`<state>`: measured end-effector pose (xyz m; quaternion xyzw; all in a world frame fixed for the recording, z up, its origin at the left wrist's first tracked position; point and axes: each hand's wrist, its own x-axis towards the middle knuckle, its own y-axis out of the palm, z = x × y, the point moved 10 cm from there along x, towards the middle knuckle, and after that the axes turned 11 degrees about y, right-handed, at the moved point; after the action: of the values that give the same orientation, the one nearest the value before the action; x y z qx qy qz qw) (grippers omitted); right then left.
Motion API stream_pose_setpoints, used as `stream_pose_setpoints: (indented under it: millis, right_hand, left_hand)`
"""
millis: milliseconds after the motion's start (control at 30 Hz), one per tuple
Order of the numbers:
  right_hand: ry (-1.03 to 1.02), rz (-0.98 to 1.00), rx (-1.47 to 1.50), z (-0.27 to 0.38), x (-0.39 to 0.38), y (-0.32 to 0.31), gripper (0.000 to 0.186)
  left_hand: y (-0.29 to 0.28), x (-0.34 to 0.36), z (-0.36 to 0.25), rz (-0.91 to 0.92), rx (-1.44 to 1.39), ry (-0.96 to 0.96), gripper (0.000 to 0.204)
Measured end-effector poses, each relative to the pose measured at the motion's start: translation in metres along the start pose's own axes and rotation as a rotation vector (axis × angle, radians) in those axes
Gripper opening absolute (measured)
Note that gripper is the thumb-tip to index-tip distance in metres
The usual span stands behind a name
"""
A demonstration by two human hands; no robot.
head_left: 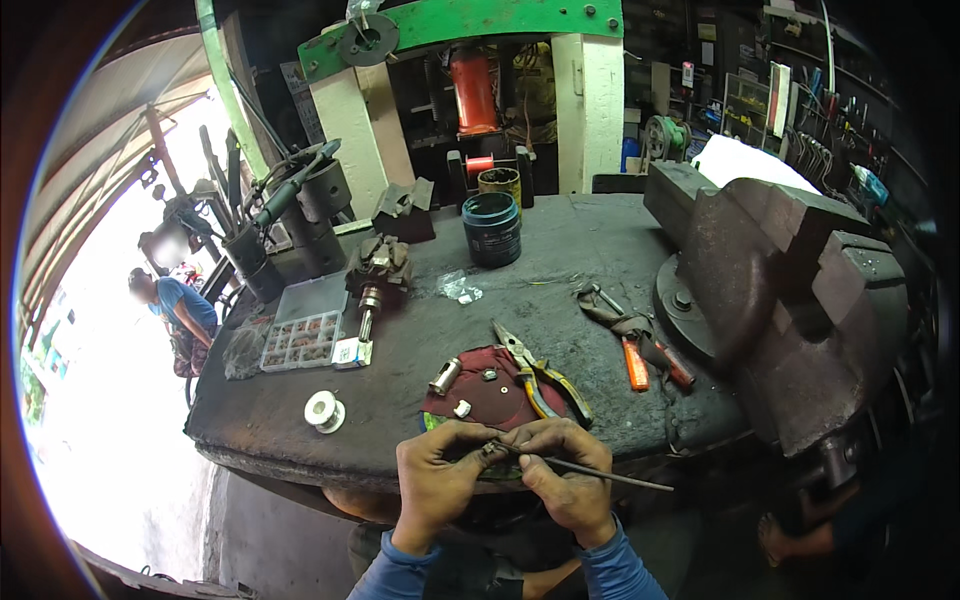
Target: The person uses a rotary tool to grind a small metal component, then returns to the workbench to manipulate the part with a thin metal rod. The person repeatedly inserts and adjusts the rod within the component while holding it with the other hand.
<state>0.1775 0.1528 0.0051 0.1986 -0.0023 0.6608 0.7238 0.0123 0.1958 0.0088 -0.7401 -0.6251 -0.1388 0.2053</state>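
Observation:
Above the near edge of the bench, my left hand [440, 478] pinches a small metal part [489, 449], mostly covered by the fingers. My right hand [566, 482] meets it there, closed around a thin dark rod [635, 482] whose long end sticks out to the right. Just beyond my hands lies a dark red cloth pad [480, 402]. On it rest a metal cylinder [445, 375], a small white piece [462, 409] and a small dark metal piece [489, 375]. Yellow-handled pliers [537, 375] lie with jaws pointing away, partly on the pad.
Left stand a solder spool [324, 411], a compartment box [302, 342] and a motor armature [370, 300]. A dark jar [492, 230] is farther back. Orange-handled tools [636, 362] lie before a big vise [780, 290] at right. A person [182, 315] is outside, left.

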Motion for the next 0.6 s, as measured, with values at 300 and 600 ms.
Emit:
stream_pose_setpoints:
  millis: [300, 600]
  right_hand:
    - [-0.020, -0.001, -0.052, 0.0011, -0.0015, 0.0017, 0.014]
    - [-0.047, -0.027, -0.087, 0.0062, -0.0015, 0.0019, 0.013]
  left_hand:
    - [-0.0018, 0.0004, -0.0006, -0.016, 0.039, 0.002, 0.015]
    - [-0.0014, 0.0009, -0.0039, -0.037, 0.055, 0.019, 0.014]
